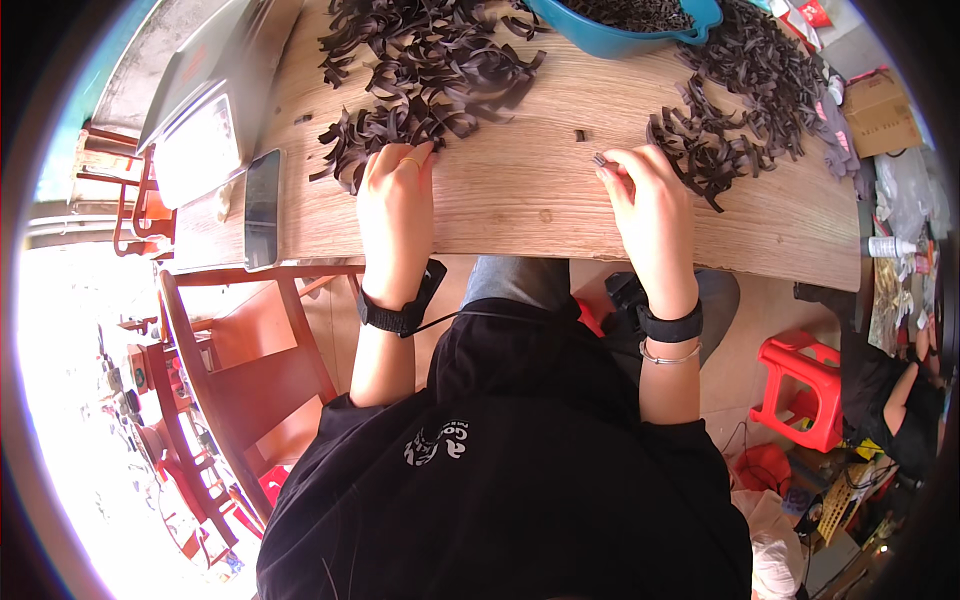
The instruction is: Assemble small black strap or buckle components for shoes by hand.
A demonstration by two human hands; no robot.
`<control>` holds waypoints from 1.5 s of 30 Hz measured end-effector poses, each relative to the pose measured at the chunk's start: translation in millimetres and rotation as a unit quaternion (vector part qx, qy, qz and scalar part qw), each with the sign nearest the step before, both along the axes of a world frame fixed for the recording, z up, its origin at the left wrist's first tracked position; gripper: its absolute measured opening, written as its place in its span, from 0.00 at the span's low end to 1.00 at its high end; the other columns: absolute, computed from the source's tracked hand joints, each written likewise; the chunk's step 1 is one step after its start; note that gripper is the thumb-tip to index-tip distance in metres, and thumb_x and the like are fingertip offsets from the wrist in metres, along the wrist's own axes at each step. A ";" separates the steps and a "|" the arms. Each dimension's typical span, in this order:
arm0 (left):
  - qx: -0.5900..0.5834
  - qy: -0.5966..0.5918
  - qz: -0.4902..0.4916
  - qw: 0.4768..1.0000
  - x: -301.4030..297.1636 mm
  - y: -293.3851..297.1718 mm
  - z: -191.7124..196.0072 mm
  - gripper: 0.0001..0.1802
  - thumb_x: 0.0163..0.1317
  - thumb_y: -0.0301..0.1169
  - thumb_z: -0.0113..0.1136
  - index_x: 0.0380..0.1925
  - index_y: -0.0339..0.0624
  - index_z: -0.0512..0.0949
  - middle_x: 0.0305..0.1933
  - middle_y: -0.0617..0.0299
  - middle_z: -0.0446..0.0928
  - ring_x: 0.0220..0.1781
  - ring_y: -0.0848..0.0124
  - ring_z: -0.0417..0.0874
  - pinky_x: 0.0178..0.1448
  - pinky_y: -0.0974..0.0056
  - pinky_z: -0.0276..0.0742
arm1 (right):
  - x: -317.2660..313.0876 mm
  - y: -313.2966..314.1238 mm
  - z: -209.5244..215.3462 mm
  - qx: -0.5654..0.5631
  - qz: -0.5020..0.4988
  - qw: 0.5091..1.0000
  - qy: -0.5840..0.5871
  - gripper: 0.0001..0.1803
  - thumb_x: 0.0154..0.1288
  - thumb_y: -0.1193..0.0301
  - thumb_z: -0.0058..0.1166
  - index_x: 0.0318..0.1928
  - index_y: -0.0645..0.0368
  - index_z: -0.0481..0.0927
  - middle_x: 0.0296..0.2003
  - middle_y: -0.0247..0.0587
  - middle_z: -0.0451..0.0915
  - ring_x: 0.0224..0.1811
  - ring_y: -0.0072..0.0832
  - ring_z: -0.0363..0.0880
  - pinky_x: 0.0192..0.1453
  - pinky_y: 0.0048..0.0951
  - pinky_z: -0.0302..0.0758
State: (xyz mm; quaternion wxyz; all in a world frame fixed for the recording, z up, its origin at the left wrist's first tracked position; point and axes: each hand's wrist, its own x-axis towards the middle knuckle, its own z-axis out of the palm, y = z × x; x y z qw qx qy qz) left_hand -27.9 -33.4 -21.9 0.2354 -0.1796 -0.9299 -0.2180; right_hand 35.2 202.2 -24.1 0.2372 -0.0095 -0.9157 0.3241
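One phone (262, 205) lies at the left end of the desk (490, 215). The left hand (393, 200) curls its fingers at the left heap of dark strips (405, 85); whether they grip any, I cannot tell. One blue basin (605, 42), far side, contains dark shreds (635, 14). The right hand (655, 200) pinches one small dark piece (599, 159) beside the right heap (715, 135).

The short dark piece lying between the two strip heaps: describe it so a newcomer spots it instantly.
On the wooden table, look between the left heap and the right heap of dark strips. Just beyond the right hand lies the short dark piece. Unlike the long, tangled strips, it is stubby and lies alone.
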 end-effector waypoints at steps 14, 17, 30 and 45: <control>-0.030 0.092 0.036 0.995 8.1 9.4 12.2 0.05 0.53 0.28 0.63 0.32 0.44 0.80 0.33 0.65 0.81 0.40 0.66 0.79 0.53 0.60 0.66 | 1.8 -3.1 11.8 0.048 0.081 0.995 -0.044 0.07 0.60 0.71 0.58 0.39 0.56 0.78 0.32 0.37 0.76 0.32 0.36 0.78 0.34 0.34 0.75; 0.013 0.107 -0.080 0.991 10.9 18.3 13.4 0.06 0.51 0.25 0.65 0.31 0.44 0.81 0.33 0.64 0.82 0.39 0.67 0.80 0.53 0.61 0.67 | -1.5 -2.8 9.2 0.065 0.103 0.992 -0.045 0.07 0.59 0.72 0.58 0.38 0.57 0.78 0.32 0.38 0.76 0.32 0.37 0.78 0.35 0.34 0.75; 0.077 0.123 -0.217 0.965 23.6 47.3 -3.5 0.14 0.43 0.24 0.66 0.34 0.45 0.81 0.35 0.67 0.80 0.34 0.71 0.79 0.40 0.65 0.73 | -0.5 -9.0 11.0 -0.208 0.117 0.968 -0.081 0.08 0.56 0.78 0.61 0.37 0.62 0.77 0.26 0.40 0.82 0.24 0.19 0.78 0.30 0.22 0.75; 0.096 0.130 -0.212 0.964 25.8 46.8 -5.7 0.15 0.41 0.24 0.67 0.33 0.45 0.81 0.34 0.67 0.80 0.31 0.71 0.79 0.36 0.67 0.73 | -0.7 -15.8 2.7 -0.345 0.200 0.913 -0.083 0.09 0.59 0.77 0.60 0.39 0.66 0.77 0.28 0.38 0.82 0.28 0.15 0.78 0.33 0.17 0.75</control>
